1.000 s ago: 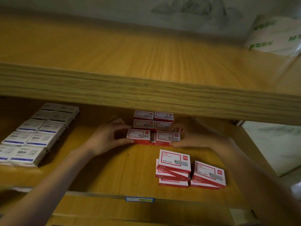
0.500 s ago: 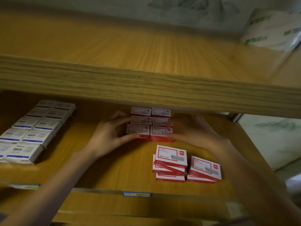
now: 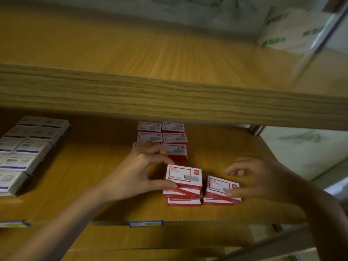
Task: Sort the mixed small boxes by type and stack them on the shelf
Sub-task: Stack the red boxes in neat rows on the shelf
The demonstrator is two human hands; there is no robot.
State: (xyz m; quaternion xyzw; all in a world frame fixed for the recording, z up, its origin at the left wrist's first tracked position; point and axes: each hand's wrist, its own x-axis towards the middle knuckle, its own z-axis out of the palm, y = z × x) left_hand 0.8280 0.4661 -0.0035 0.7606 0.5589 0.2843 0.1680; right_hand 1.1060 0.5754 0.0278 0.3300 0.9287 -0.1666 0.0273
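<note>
Red-and-white small boxes stand in two neat columns (image 3: pixel 174 137) at the back of the wooden shelf (image 3: pixel 94 166). Nearer the front lie two loose piles of the same boxes, a left pile (image 3: pixel 183 185) and a right pile (image 3: pixel 221 191). My left hand (image 3: pixel 135 172) pinches the top box of the left pile, thumb at its near left corner and fingers at its far edge. My right hand (image 3: pixel 258 178) touches the top box of the right pile with its thumb on the near right corner, its fingers curled above the far edge.
White-and-blue boxes (image 3: pixel 26 149) fill rows at the shelf's left side. An upper shelf board (image 3: pixel 169 98) overhangs the back of the work area. A white package with green print (image 3: pixel 290 29) lies on the upper shelf at right. A blue label (image 3: pixel 146 223) sits on the shelf's front edge.
Both hands left the back rows and came forward to the two loose piles. The left hand now grips the left pile's top box; the right hand rests on the right pile.
</note>
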